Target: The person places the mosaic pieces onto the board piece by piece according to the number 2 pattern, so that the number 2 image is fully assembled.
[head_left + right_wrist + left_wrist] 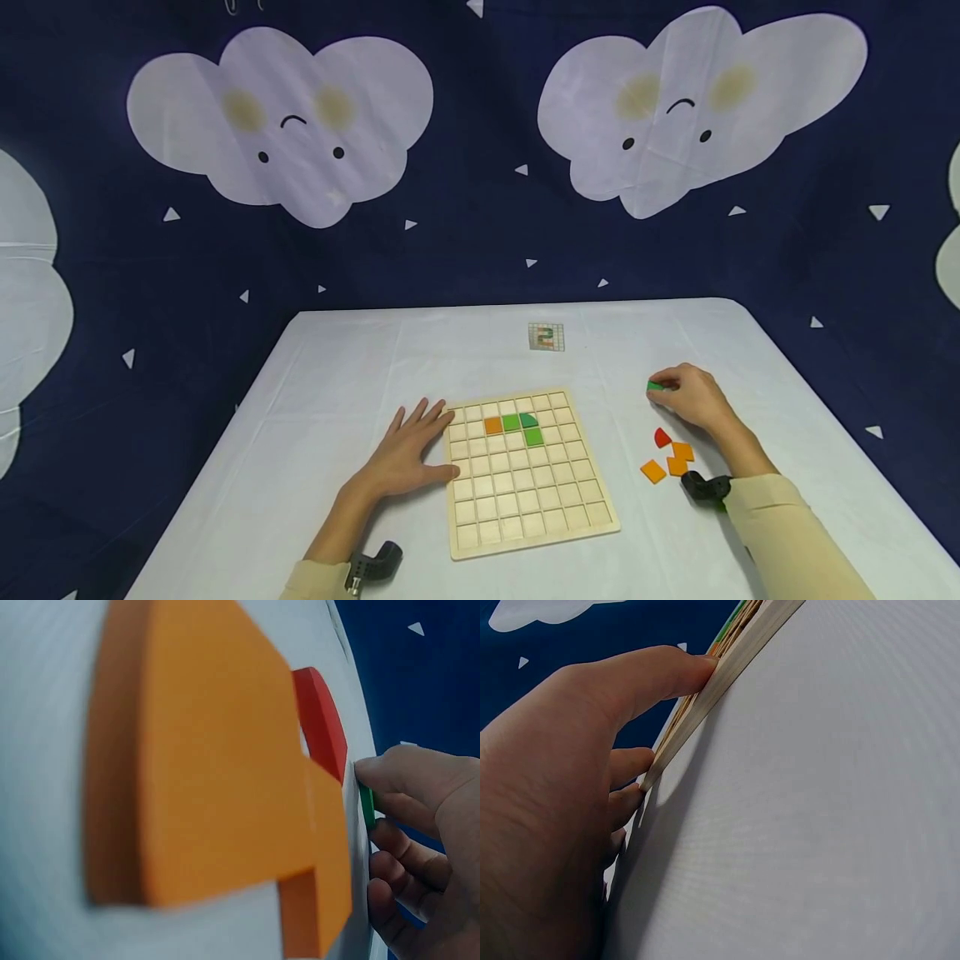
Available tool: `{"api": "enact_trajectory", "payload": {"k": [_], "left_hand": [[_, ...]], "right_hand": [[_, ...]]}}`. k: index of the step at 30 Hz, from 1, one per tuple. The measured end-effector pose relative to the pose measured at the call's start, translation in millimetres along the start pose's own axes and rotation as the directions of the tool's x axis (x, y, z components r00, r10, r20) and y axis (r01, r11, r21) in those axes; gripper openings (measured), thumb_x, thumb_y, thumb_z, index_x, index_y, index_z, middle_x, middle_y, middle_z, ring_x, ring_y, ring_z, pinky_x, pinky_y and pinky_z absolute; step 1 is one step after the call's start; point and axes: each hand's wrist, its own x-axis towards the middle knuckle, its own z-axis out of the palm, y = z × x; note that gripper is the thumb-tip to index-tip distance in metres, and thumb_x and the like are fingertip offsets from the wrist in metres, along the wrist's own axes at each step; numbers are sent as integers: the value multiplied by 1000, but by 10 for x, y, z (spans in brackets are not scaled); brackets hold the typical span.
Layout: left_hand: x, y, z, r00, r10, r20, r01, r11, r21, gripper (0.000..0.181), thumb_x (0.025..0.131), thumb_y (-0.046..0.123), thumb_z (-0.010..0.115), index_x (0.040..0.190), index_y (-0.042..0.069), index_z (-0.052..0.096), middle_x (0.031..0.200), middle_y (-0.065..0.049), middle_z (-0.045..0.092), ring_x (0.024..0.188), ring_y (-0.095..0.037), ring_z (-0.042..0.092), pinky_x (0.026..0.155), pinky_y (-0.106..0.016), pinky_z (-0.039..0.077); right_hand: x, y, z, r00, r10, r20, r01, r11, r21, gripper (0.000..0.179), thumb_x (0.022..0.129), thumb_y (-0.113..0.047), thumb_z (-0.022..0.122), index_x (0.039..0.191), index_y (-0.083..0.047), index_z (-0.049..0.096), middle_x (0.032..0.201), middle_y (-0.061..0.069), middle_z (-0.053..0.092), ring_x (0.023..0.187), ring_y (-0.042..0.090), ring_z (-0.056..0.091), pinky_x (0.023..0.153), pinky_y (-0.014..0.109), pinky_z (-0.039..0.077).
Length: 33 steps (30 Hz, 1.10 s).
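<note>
My left hand [411, 454] lies at the left edge of a wooden grid board [487, 485], fingers spread, with thumb and fingertips touching its rim. In the left wrist view the thumb [671, 675] rests on the board's edge. Four-sided tiles sit in the board's upper cells: an orange square [492, 426], a green square [511, 422] and another green square [533, 437]. A dark green rounded tile [528, 420] is beside them. Off to the right, my right hand [692, 397] pinches a green tile [366, 805] between thumb and fingers, close over the table.
Near the right wrist lie a red quarter-round tile [662, 437] and several orange tiles [653, 472]. A small card with a gridded coloured pattern [546, 337] lies behind the board. The white table [360, 358] ends at a dark blue cloud-patterned curtain [480, 250].
</note>
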Motion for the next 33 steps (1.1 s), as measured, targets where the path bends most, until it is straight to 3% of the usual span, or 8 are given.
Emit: {"api": "enact_trajectory", "payload": {"k": [7, 16, 33], "left_hand": [[8, -5, -4, 1000, -2, -4, 2, 1000, -8, 93, 74, 70, 62, 149, 19, 39, 156, 2, 25, 145, -21, 9, 116, -46, 0], [2, -5, 1, 1000, 3, 0, -3, 1000, -11, 93, 74, 70, 62, 148, 19, 40, 156, 2, 25, 145, -22, 9, 116, -46, 0], [-4, -3, 9, 1000, 0, -3, 0, 1000, -9, 92, 74, 70, 62, 149, 20, 39, 156, 3, 25, 145, -21, 9, 116, -45, 0]], "right_hand": [[16, -46, 9, 999, -38, 18, 38, 999, 15, 32, 83, -25, 75, 106, -4, 72, 98, 11, 64, 91, 30, 57, 81, 50, 47], [-32, -109, 85, 995, -84, 58, 81, 995, 52, 32, 82, -29, 77, 107, -9, 72, 98, 4, 63, 83, 22, 53, 75, 37, 45], [-61, -362, 162, 971, -212, 113, 200, 974, 111, 23, 81, -25, 78, 102, -16, 73, 90, -3, 60, 78, 17, 50, 67, 33, 42]]}}
